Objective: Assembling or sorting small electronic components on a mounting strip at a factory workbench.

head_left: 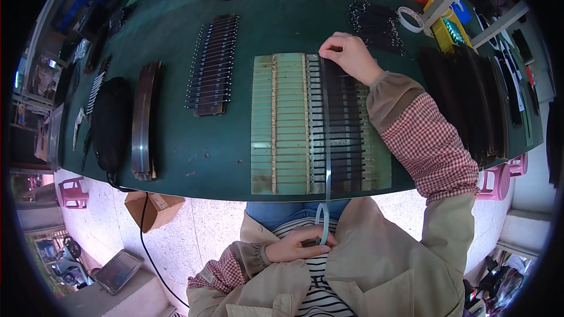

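Observation:
My left hand [298, 244] is closed around a narrow roll of pale tape [325, 232], close to my body below the table edge. From the roll a clear tape strip [328, 170] runs up over a green slotted board [262, 135]. At the board's far edge, my right hand [348, 56] pinches the strip's far end between thumb and fingers. Thin dark pieces with black ends [343, 135] lie side by side in the board's right-hand slots, under and beside the strip. The slots on its left side hold nothing.
Left of the board lie a stack of similar dark pieces [213, 70], a long dark bundle [143, 123] and a black pouch-like object [111, 126] with a cord. Dark strips [464, 105] are piled at right. A white tape roll [410, 19] and a yellow bin [451, 32] stand beyond.

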Action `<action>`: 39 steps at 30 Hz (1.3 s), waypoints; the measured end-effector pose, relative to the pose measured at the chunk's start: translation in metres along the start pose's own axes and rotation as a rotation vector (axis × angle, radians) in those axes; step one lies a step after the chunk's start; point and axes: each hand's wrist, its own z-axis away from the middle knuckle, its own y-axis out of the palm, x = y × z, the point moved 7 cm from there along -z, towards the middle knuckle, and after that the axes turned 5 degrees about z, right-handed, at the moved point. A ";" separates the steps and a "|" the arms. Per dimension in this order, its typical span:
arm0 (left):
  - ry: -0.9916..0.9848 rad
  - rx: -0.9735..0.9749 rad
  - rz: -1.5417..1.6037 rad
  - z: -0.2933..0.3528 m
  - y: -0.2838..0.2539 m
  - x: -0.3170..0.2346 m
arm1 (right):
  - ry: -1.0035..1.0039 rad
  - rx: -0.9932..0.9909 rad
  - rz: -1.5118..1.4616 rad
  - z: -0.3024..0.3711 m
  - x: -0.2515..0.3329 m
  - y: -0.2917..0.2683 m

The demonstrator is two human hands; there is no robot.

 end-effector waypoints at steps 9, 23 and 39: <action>0.035 0.029 -0.041 -0.001 -0.004 0.000 | 0.034 -0.016 -0.052 0.002 -0.001 0.002; -0.070 0.060 -0.017 -0.004 -0.002 0.008 | -0.202 0.028 0.152 0.002 0.014 -0.012; -0.014 0.072 -0.055 -0.008 0.000 0.002 | -0.375 0.197 0.680 0.049 0.061 0.010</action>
